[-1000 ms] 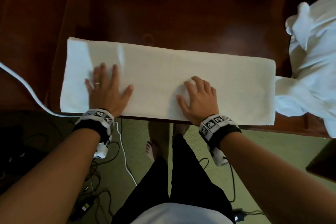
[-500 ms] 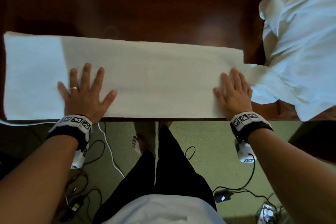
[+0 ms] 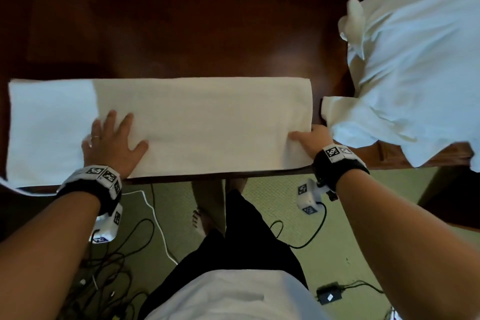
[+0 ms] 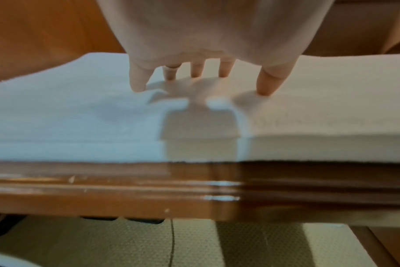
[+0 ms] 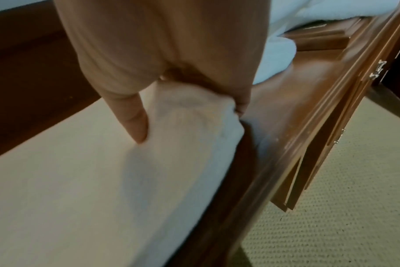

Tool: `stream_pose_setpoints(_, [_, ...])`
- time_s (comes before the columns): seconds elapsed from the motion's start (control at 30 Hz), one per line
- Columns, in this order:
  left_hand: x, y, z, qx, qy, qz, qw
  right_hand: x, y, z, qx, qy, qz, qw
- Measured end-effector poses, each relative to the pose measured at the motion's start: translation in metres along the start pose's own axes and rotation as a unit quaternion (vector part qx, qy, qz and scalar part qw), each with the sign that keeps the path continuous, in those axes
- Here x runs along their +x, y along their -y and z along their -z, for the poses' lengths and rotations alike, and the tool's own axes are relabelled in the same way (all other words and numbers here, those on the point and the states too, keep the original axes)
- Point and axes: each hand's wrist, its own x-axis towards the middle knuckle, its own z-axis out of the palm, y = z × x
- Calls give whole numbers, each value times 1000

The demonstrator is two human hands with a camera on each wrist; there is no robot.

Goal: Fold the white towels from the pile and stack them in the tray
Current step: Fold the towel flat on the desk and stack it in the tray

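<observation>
A dark wooden table (image 3: 207, 21) carries a heap of white towels (image 3: 415, 60) just beyond the right hand (image 3: 313, 141). That hand pinches the near right corner of the long folded towel (image 3: 202, 125), thumb on top. The left hand (image 3: 111, 145) presses flat, fingers spread, left of the towel's middle.

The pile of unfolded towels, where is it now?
In the head view the pile lies at the table's far right, just right of the flat towel.
</observation>
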Motion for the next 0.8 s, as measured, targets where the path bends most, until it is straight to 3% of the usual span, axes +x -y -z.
stream_pose_setpoints(0.13, [4, -17, 15, -70, -12, -5, 997, 7, 34, 21, -34, -6, 74, 997])
stream_pose_setpoints(0.23, [11, -38, 23, -86, -31, -47, 995, 23, 85, 57, -95, -78, 162, 979])
stream_pose_setpoints(0.37, [17, -73, 31, -30, -16, -82, 996, 55, 161, 116, -215, -195, 261, 921])
stream_pose_setpoints(0.47, [11, -90, 25, 16, -5, -132, 991, 72, 204, 152, -216, -287, 305, 882])
stream_pose_setpoints(0.57, [5, -104, 16, 45, 7, -223, 974, 80, 229, 170, -193, -354, 350, 846])
stream_pose_setpoints(0.67, [3, -119, 17, 64, 19, -276, 959, 75, 233, 163, -199, -354, 411, 816])
stream_pose_setpoints(0.8, [17, -129, 31, 48, -5, -270, 962, 44, 200, 122, -234, -267, 502, 789])
